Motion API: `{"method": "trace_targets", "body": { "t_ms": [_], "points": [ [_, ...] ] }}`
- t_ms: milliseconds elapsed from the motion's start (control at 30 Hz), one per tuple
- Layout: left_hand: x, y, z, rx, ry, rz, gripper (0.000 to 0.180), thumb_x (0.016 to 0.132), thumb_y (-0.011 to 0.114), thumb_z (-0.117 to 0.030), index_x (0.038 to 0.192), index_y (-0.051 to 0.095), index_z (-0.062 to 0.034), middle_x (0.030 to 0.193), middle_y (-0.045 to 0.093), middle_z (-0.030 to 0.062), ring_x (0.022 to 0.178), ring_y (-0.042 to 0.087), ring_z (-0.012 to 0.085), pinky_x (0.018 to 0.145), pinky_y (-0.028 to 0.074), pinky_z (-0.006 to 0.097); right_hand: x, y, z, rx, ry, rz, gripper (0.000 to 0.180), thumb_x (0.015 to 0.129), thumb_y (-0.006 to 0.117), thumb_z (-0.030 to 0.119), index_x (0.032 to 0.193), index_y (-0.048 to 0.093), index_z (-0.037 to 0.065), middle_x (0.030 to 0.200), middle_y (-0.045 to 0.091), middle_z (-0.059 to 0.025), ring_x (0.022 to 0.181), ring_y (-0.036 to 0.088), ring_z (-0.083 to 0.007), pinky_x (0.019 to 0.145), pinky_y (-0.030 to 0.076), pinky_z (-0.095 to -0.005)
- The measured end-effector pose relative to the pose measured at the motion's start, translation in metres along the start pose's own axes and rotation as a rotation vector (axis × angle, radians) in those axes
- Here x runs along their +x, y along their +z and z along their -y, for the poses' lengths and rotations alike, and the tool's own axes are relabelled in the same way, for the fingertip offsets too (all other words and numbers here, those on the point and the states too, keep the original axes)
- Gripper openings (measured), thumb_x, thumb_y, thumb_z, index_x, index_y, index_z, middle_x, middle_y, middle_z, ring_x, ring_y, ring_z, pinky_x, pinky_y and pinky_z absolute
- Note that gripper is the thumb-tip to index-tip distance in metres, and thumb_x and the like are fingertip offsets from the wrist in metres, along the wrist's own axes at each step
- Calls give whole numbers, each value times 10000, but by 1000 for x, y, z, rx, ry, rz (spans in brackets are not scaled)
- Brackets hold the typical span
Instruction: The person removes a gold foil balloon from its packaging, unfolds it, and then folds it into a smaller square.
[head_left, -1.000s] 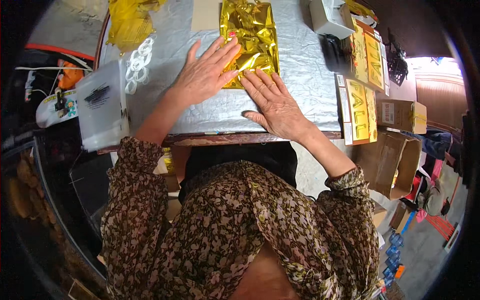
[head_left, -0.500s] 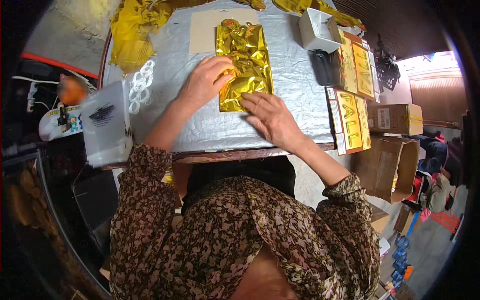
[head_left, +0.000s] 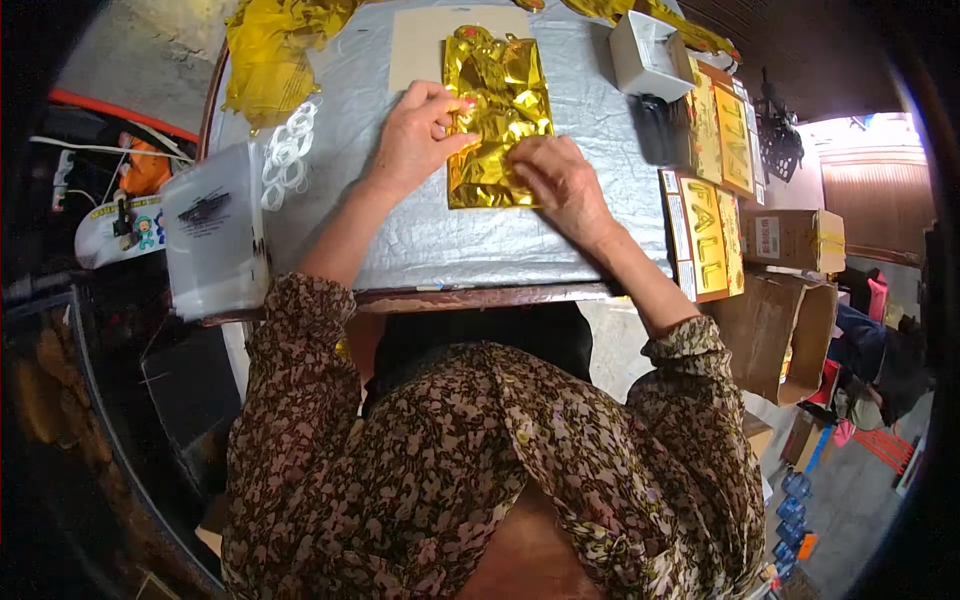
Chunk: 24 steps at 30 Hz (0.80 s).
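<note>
A folded gold foil balloon [head_left: 500, 110], crinkled and shiny, lies lengthwise in front of me on the silver-covered table. Along its left edge is my left hand [head_left: 415, 135], bent at the fingers, with a gap between the thumb and the fingertips; the thumb rests on the foil. My right hand [head_left: 565, 185] curls over the lower right side, fingers and thumb drawn close together at the foil. What lies between those right fingertips is partly hidden. Beneath the foil's upper left side sits a beige card sheet [head_left: 415, 50].
White looped ties [head_left: 288, 150] and clear plastic bags [head_left: 215, 235] lie at left, below more gold foil [head_left: 265, 75]. At right stand a white open box [head_left: 650, 60], a black object [head_left: 655, 130] and printed packages [head_left: 705, 235]. Cardboard boxes [head_left: 770, 325] stand beyond the table's right edge.
My right hand has gone from fingers laid on the foil to a curled shape, slightly farther up. The left hand's fingers have bent more. The view has shifted slightly.
</note>
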<state>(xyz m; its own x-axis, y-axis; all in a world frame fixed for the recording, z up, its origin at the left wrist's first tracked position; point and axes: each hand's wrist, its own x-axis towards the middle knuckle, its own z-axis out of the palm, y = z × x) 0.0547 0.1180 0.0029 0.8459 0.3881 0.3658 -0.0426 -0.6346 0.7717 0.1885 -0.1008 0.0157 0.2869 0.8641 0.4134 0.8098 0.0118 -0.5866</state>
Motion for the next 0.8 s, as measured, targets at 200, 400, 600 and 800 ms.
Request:
{"method": "trace_targets", "body": {
  "t_ms": [200,400,600,800],
  "points": [
    [-5,2,2,72,95,-33,270,828,846,-79,1068,722,-67,1105,609,32,830,609,134,682,524,262,2,-20,14,-81,-256,147,325,1001,638,205,1307,692,111,1460,607,-105,1323,566,-337,1121,413,-488],
    [-5,0,3,46,37,38,197,858,814,-86,1035,734,-52,1094,627,39,855,637,137,707,531,270,19,-9,-10,-219,-252,274,387,1036,598,316,1358,665,111,1530,543,-116,1413,494,-347,1199,352,-508],
    [-8,-16,6,32,110,127,232,879,752,-30,1112,749,-36,1130,676,62,944,685,195,824,572,314,20,-5,-20,-102,-226,267,361,1032,620,280,1340,679,103,1470,581,-148,1368,539,-355,1180,394,-488],
    [0,-51,-7,443,543,387,303,858,690,-7,1158,733,-23,1142,703,84,1057,689,256,877,594,331,21,-4,-23,-106,-210,289,349,1043,601,253,1355,671,114,1475,585,-131,1383,531,-342,1204,371,-490]
  ]
}}
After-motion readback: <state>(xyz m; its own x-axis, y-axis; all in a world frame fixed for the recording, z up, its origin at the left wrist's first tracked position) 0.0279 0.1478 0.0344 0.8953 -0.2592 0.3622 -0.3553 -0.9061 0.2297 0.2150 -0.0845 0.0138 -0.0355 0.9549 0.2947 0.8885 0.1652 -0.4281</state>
